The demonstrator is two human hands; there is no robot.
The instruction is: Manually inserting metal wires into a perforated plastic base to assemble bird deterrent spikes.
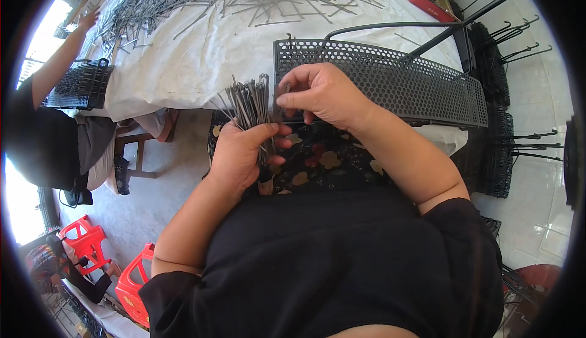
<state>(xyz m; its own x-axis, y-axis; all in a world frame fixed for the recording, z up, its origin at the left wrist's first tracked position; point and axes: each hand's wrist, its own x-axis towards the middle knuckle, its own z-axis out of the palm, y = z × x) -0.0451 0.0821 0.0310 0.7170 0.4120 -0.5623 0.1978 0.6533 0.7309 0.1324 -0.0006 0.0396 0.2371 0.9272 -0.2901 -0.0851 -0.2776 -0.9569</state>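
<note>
White-covered table (183,72), two red stools (131,289); left hand (238,149) clamped around one rod bundle (251,103), right hand (323,97) beside, grip unclear.

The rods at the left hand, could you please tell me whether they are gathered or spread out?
Gathered: the left hand grips the rods in one bundle, though their upper ends fan out slightly.

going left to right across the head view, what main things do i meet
Co-worker's black shirt, wooden stool, left hand gripping a bundle of thin metal rods, right hand, red tray, hooked rods by the wall.
</note>
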